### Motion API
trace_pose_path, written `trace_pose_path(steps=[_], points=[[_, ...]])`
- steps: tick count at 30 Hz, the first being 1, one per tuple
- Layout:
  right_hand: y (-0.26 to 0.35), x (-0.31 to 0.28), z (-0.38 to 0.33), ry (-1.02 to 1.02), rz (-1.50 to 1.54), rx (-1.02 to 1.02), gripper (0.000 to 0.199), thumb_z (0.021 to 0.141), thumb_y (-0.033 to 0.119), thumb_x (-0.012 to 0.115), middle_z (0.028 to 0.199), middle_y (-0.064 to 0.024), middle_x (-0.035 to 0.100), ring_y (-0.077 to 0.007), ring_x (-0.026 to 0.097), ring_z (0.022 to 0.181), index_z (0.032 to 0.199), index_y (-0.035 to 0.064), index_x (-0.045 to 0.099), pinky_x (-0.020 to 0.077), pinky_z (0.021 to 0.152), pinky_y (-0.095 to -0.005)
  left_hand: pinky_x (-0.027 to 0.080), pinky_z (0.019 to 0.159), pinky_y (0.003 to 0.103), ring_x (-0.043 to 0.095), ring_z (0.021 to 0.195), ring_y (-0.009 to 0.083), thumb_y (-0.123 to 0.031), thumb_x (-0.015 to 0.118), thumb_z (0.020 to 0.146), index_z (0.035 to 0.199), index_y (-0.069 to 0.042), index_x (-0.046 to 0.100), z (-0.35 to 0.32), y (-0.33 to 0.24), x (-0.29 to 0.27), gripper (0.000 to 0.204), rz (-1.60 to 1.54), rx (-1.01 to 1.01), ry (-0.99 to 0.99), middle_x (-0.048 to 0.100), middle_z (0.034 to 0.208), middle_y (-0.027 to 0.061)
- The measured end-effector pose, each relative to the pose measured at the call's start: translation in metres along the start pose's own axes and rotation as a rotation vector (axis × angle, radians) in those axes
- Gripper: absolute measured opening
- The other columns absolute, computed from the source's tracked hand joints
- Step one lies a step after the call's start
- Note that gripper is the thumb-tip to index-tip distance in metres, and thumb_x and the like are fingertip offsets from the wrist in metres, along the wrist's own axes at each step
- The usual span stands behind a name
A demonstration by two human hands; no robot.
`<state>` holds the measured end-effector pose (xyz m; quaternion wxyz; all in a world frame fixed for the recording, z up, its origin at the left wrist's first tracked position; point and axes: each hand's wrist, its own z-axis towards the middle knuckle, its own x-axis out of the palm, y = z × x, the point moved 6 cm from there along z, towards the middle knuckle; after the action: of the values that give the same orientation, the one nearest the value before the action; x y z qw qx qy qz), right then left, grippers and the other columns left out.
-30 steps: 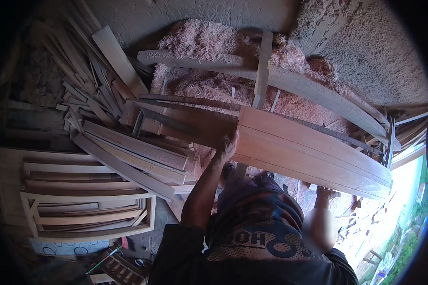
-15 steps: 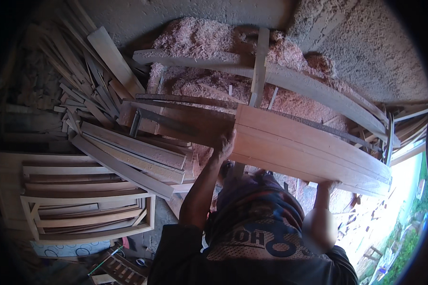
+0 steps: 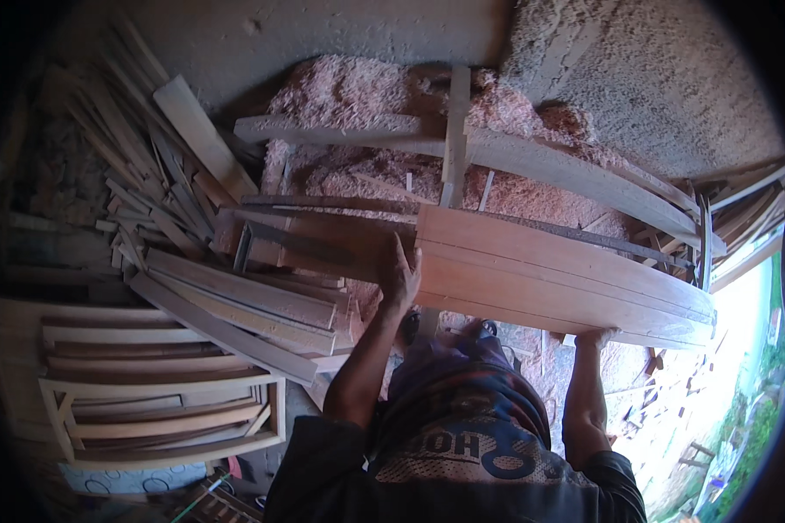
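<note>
A wide reddish-brown wooden board [image 3: 558,275] with dark lines along its length lies across the workbench frame in front of me. My left hand [image 3: 399,272] is at the board's left end, fingers stretched upward and thumb apart, touching or just beside that end. On the near edge, toward the right, my right hand [image 3: 597,336] grips the board; its fingers are partly hidden by the wood. Left of the board is a darker wooden surface [image 3: 358,240] with a dark metal bracket-like piece [image 3: 246,247] on it.
Long beams [image 3: 567,161] run behind the board, joined by an upright post [image 3: 455,131]. Pinkish wood shavings [image 3: 349,91] heap against the wall. Loose planks [image 3: 235,301] and a curved wooden frame [image 3: 170,453] lie to my left. Bright daylight enters at the right.
My left hand's fingers have straightened at the board's end. The right hand keeps its place on the near edge. The whole view has shifted slightly.
</note>
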<state>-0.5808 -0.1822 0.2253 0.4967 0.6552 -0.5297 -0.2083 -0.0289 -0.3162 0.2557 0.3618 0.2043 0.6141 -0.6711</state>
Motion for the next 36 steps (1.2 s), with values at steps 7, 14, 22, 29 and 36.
trace_pose_path(steps=[7,14,22,29,36], points=[[-0.013,-0.022,0.003,-0.047,0.053,0.094,0.089,0.101,0.073,0.02,0.164,-0.0154,0.03,-0.037,0.031,0.148,0.161,0.0072,0.025,0.021,0.123,-0.0515,0.033,0.114,0.058,0.041,0.139,0.0453,-0.032,0.072,0.091,0.145,0.0,0.045,-0.037,-0.191,0.058,0.069,-0.017,0.564,0.377,0.043,0.15,0.028],[0.008,-0.008,0.012,-0.243,0.303,-0.168,0.082,0.1,0.064,0.047,0.134,-0.0156,0.06,-0.0299,0.06,0.115,0.149,-0.0013,0.039,0.0505,0.095,-0.0401,0.035,0.107,0.064,0.041,0.135,0.0484,-0.054,0.069,0.089,0.139,-0.009,0.053,-0.032,-0.23,0.1,0.068,0.331,0.593,0.216,0.046,0.146,0.0226],[-0.01,-0.144,0.073,-0.664,0.489,0.091,0.096,0.09,0.081,0.04,0.157,-0.0166,0.041,-0.032,0.04,0.144,0.156,0.0113,0.035,0.0323,0.117,-0.0526,0.028,0.114,0.063,0.033,0.142,0.0428,-0.053,0.064,0.092,0.147,-0.017,0.048,-0.018,-0.232,0.11,0.067,0.321,0.463,0.377,0.035,0.157,0.0112],[0.0,-0.119,0.123,-0.26,0.321,0.228,0.087,0.092,0.075,0.041,0.155,-0.0147,0.044,-0.0291,0.041,0.143,0.152,0.0122,0.039,0.032,0.117,-0.0524,0.029,0.114,0.059,0.032,0.143,0.0387,-0.048,0.069,0.089,0.145,-0.015,0.05,-0.026,-0.219,0.105,0.068,0.223,0.428,0.316,0.036,0.155,0.0133],[-0.012,-0.109,0.148,-0.048,0.219,0.333,0.078,0.093,0.069,0.043,0.152,-0.0127,0.048,-0.0261,0.042,0.142,0.148,0.0132,0.044,0.0317,0.116,-0.0522,0.024,0.117,0.063,0.028,0.147,0.0378,-0.048,0.07,0.088,0.146,-0.015,0.048,-0.032,-0.213,0.121,0.07,0.193,0.414,0.311,0.036,0.155,0.0136]])
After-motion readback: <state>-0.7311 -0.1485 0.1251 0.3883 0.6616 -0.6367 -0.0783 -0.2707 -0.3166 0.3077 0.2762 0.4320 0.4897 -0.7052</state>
